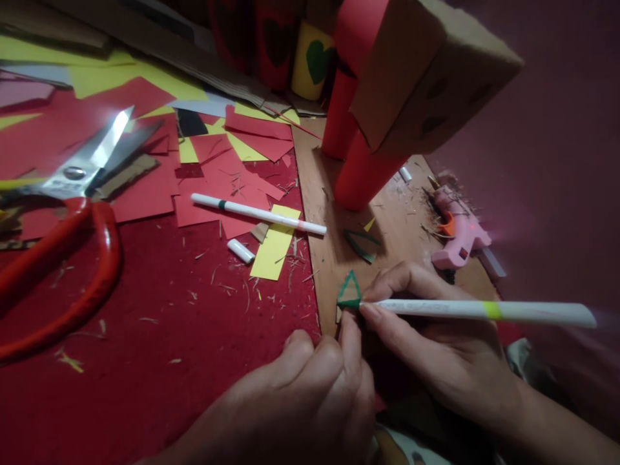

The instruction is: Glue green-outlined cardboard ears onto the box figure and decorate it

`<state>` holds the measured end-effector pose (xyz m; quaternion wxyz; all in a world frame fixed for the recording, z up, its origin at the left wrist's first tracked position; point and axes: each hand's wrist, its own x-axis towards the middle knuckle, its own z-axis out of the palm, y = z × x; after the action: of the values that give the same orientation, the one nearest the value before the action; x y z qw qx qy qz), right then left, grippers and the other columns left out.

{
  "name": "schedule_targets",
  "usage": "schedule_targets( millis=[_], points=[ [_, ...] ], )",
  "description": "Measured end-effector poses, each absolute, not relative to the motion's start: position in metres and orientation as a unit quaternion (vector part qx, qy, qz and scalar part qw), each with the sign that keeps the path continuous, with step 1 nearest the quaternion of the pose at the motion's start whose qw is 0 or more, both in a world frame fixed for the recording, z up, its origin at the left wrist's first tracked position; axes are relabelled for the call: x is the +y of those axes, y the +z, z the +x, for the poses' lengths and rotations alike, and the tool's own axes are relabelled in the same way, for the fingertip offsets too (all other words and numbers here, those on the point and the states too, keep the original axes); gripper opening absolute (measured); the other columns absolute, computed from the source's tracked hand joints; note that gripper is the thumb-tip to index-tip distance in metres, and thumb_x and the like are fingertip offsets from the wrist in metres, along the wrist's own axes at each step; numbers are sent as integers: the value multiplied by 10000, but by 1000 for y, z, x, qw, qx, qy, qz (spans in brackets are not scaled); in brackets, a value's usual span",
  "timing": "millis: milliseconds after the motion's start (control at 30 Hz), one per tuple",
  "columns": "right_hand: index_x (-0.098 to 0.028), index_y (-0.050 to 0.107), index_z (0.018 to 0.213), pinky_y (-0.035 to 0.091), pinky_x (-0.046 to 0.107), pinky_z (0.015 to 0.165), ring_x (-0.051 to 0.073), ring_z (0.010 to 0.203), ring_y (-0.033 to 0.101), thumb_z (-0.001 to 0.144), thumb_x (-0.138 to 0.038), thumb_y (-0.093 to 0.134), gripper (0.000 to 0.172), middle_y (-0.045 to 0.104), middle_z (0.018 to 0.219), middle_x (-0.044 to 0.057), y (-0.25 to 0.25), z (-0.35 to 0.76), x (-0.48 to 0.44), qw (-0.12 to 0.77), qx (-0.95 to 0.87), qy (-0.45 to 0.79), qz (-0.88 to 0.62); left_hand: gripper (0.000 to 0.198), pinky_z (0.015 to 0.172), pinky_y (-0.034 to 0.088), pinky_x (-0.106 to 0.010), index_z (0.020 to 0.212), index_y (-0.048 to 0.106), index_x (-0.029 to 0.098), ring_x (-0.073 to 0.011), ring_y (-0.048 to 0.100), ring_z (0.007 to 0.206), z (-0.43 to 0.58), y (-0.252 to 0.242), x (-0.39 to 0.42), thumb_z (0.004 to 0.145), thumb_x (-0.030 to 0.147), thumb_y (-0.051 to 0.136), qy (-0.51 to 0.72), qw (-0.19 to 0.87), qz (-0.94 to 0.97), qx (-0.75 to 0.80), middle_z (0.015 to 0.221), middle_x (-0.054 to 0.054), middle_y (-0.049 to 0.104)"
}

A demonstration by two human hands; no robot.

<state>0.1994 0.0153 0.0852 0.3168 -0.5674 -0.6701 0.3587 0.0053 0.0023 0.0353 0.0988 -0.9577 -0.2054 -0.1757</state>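
My right hand is closed around a white felt-tip pen with a yellow band. The pen lies nearly level, its tip end at the lower right corner of a small cardboard triangle edged in green. My left hand is closed, with its fingertips at the triangle's lower edge. Another green-edged piece rests on the wooden board just beyond. To the left lies a second white felt-tip pen with a green band, and a white pen cap sits nearby.
Large red-handled scissors lie open at left, over red paper scraps. A cardboard box shape stands on red tubes beyond my hands. A pink glue gun is at right. Yellow paper lies on the red cloth.
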Motion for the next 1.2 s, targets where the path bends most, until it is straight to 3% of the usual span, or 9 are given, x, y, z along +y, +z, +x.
schedule_targets(
  millis=[1200],
  points=[
    [-243, 625, 842, 524, 250, 566, 138, 623, 657, 940, -216, 651, 105, 670, 704, -21, 85, 198, 15, 336, -662, 355, -568, 430, 902, 400, -386, 1266, 650, 128, -229, 567, 1082, 7, 35, 1, 1047, 142, 280, -187, 122, -954, -202, 1246, -101, 723]
  ],
)
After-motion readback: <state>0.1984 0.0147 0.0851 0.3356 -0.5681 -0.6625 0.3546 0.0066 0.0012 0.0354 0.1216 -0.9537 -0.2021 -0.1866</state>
